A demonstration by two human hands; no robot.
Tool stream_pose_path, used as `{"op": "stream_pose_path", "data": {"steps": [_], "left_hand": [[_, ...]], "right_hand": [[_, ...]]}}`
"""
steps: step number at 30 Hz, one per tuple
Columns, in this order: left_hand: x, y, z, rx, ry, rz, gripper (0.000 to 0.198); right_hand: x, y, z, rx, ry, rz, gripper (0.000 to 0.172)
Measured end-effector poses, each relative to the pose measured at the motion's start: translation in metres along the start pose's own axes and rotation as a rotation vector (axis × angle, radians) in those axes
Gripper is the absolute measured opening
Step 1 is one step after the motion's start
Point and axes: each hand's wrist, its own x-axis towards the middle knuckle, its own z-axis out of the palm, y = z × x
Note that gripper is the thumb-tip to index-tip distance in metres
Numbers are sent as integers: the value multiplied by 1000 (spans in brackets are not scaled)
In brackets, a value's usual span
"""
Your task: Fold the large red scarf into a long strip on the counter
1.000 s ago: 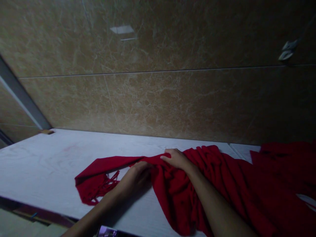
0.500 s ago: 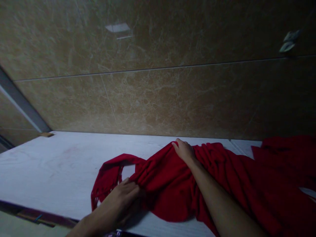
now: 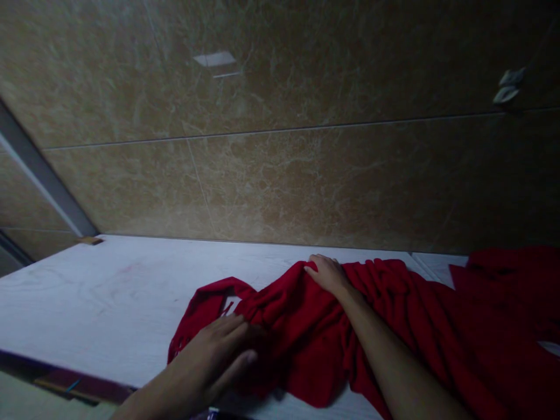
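A red fringed scarf [image 3: 306,326] lies bunched and wrinkled along the white tabletop [image 3: 109,303]. Its tasselled end bends round at the left, partly hidden by my left hand [image 3: 219,356]. That hand is over the scarf's near left part, thumb apart from the fingers, palm down; whether it touches the fabric I cannot tell. At the far edge of the cloth, my right hand [image 3: 328,274] has its fingers closed on a fold, and the forearm crosses the red fabric.
A brown marbled tile wall [image 3: 280,186] rises directly behind the table. More red cloth [image 3: 511,286] is heaped at the right. A grey metal post [image 3: 52,181] stands at the left, with a small brown block [image 3: 90,240] at its foot. A wall fitting [image 3: 508,87] is at upper right.
My left hand has let go of the scarf and its thumb has spread away from the fingers. The fringed end has shifted slightly rightward. My right hand stays at the far edge.
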Motion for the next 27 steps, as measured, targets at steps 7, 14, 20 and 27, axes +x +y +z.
{"op": "stream_pose_path", "data": {"steps": [7, 14, 20, 27], "left_hand": [[67, 18, 44, 10, -74, -20, 29], [104, 34, 69, 92, -256, -350, 92], [127, 42, 108, -178, -122, 0, 91], [98, 55, 73, -563, -55, 13, 45]], "right_hand": [[-4, -7, 1, 69, 78, -127, 22], [-1, -7, -16, 195, 221, -213, 33], [-9, -27, -7, 547, 55, -502, 43], [-14, -25, 25, 556, -174, -457, 38]]}}
